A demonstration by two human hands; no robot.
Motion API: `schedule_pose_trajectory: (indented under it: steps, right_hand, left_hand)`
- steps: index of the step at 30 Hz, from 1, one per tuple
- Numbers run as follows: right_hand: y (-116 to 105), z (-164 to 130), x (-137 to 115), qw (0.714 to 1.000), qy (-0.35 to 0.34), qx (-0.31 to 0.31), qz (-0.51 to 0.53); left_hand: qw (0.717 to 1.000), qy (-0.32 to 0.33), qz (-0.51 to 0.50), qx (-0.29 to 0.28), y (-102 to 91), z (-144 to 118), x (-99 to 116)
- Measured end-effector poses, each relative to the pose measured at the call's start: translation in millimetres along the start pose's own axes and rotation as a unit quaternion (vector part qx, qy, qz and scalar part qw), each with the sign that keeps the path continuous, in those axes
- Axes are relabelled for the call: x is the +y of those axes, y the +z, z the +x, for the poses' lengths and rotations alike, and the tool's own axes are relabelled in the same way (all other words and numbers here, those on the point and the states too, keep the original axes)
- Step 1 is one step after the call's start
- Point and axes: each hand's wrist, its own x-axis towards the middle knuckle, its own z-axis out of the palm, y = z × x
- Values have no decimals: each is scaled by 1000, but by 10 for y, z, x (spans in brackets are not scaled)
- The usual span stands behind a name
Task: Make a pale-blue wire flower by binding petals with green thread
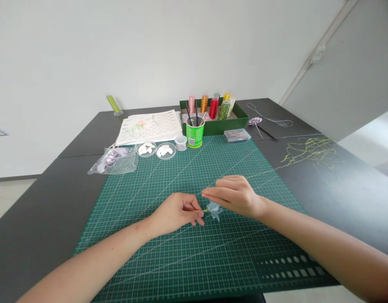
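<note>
Above the green cutting mat [143, 261], my left hand [178, 213] pinches the thin stem of a small pale blue flower [214, 210]. The flower lies sideways, its petals pointing right, and yellow-green thread covers the short bit of stem that shows. My right hand [233, 194] is closed just above and behind the flower, fingers pressed together around the yellow-green thread [263, 172]. From behind that hand the thread runs right to a loose tangle on the table. The exact grip on the thread is hidden by the fingers.
Beyond the mat stand a green cup [195, 136] of tools and a dark green box [225, 125] with several thread spools. Paper sheets [146, 128], petal dishes [165, 150], a plastic bag [115, 162] and a clear case [237, 135] lie around. A purple flower [255, 121] rests at right.
</note>
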Motion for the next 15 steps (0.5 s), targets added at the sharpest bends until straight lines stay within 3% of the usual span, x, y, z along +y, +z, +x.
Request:
schedule_pose_trajectory:
  steps: [15]
  right_hand:
    - [37, -38, 51, 994, 74, -13, 77]
  left_hand:
    - [997, 3, 21, -78, -11, -34, 14]
